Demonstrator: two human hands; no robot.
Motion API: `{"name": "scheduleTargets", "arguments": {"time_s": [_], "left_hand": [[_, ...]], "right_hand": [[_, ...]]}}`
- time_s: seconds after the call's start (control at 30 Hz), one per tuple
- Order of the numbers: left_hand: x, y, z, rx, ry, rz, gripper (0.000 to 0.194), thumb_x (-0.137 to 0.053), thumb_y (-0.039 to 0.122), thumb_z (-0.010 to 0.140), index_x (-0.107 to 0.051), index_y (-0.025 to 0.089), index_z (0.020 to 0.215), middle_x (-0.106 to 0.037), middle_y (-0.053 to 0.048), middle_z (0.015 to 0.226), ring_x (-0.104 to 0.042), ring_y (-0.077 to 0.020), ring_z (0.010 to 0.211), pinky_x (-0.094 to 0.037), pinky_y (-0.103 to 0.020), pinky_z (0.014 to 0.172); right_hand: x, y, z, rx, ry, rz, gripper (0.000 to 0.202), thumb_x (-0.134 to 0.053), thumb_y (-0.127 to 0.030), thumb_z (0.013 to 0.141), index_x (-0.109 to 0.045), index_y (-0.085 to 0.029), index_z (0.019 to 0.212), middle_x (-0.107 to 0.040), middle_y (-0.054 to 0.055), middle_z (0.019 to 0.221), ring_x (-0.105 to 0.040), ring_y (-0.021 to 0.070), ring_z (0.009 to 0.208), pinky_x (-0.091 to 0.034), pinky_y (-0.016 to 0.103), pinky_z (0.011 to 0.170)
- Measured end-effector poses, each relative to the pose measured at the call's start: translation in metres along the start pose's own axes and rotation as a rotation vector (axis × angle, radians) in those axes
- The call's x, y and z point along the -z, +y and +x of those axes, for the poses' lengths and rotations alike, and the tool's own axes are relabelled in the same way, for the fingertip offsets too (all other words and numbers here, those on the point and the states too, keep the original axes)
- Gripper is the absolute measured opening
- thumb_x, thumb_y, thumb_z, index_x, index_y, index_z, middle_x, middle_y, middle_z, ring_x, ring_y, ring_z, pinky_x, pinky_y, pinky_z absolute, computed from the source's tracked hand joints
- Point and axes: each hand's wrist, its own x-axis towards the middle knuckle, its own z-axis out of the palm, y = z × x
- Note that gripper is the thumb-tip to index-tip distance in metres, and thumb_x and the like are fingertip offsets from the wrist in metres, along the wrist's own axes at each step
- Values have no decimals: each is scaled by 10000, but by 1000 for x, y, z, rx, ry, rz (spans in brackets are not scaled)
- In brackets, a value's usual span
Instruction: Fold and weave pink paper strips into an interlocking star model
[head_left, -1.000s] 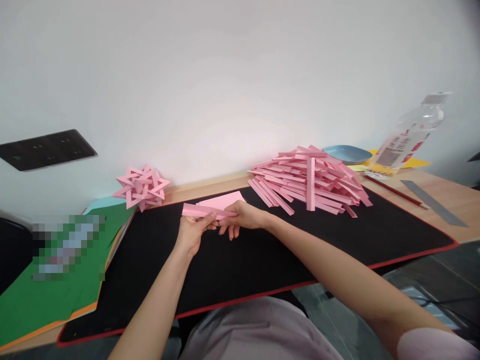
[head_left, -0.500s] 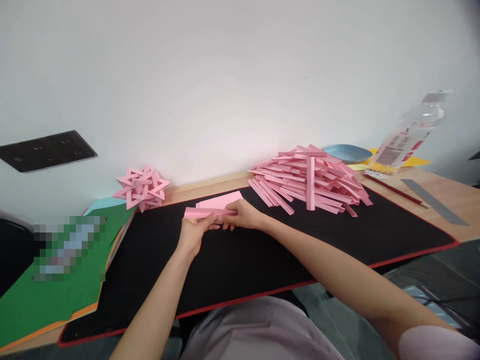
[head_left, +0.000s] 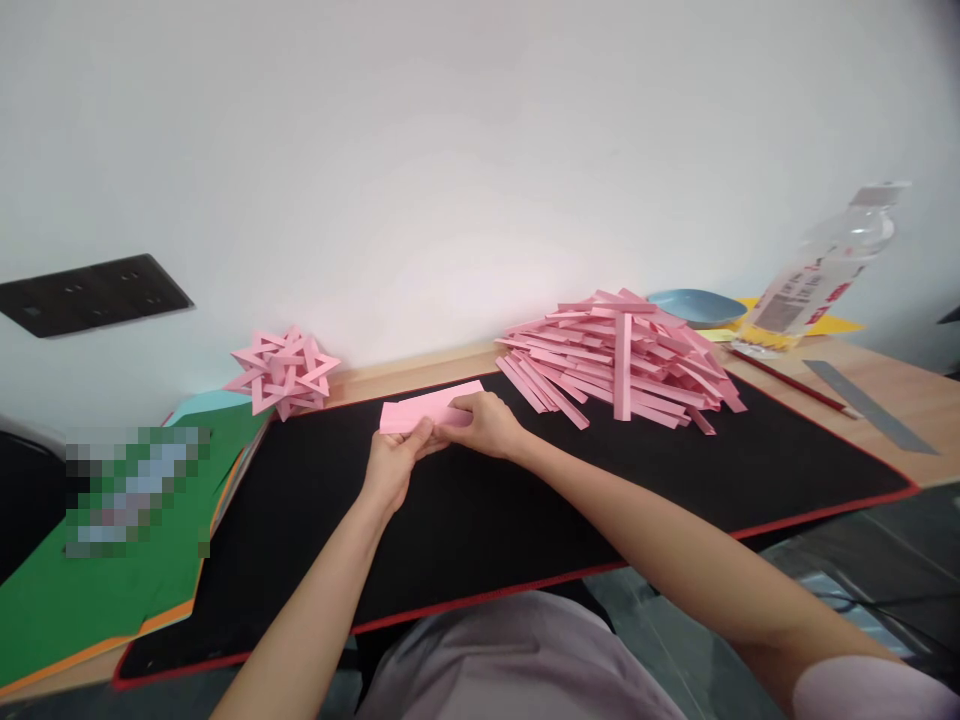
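Pink paper, a single strip (head_left: 401, 420), is held between your two hands above the far half of one black mat (head_left: 487, 530), left of centre. Your left hand (head_left: 385, 468) is clamped on the strip, thumb on top and fingers beneath; your right hand (head_left: 489, 426) pinches it farther right, so that your fingertips nearly meet in the middle. A pale pink sheet (head_left: 471, 388) lies just behind; its border with the strip is hard to make out, and whether it is one layer or several cannot be told. The step in hand looks like folding or creasing this strip, and the next move seems to call for even thumb pressure along its length, with the edges kept aligned. As for counts: one heap of folded pink strips (head_left: 600, 365) sits to the right, too overlapped to number. One star-shaped pink paper ornament (head_left: 285, 370) stands at the mat's far left, near one pile of green-topped sheets (head_left: 97, 610). At the far right are one blue dish (head_left: 696, 306), one clear bottle (head_left: 814, 270), one dark red pencil (head_left: 793, 383) and one grey ruler (head_left: 870, 407).
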Motion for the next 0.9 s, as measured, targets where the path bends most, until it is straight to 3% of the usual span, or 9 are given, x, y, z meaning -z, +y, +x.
{"name": "scheduleTargets", "arguments": {"time_s": [0.27, 0.43, 0.67, 0.9], "left_hand": [[-1, 5, 0, -26, 21, 5, 333, -749, 349, 591, -681, 56, 735, -695, -126, 694, -669, -270, 741, -509, -455, 803], [0, 7, 0, -26, -2, 21, 350, -727, 369, 618, -677, 58, 771, -699, -141, 736, -671, -270, 746, -512, -442, 795], [3, 6, 2, -54, 64, 65, 336, -715, 363, 632, -657, 50, 739, -688, -128, 669, -672, -260, 688, -531, -418, 741], [5, 8, 4, -111, 159, 64, 337, -736, 374, 591, -631, 67, 683, -669, -106, 605, -672, -264, 676, -541, -410, 702]], "right_hand": [[5, 8, 7, 118, -83, 178, 209, -575, -258, 677, -507, -127, 529, -423, -35, 505, -367, 71, 527, -255, 193, 494], [4, 17, 10, 182, -170, 347, 72, -529, -117, 662, -560, -116, 597, -535, -20, 548, -478, 86, 546, -364, 189, 534], [2, 18, 10, 48, -252, 559, 66, -526, -62, 665, -559, -117, 677, -639, 22, 615, -605, 113, 567, -490, 215, 562], [0, 15, 10, -68, -290, 675, 108, -525, -6, 703, -539, -112, 695, -686, 62, 719, -651, 109, 608, -533, 195, 563]]}}
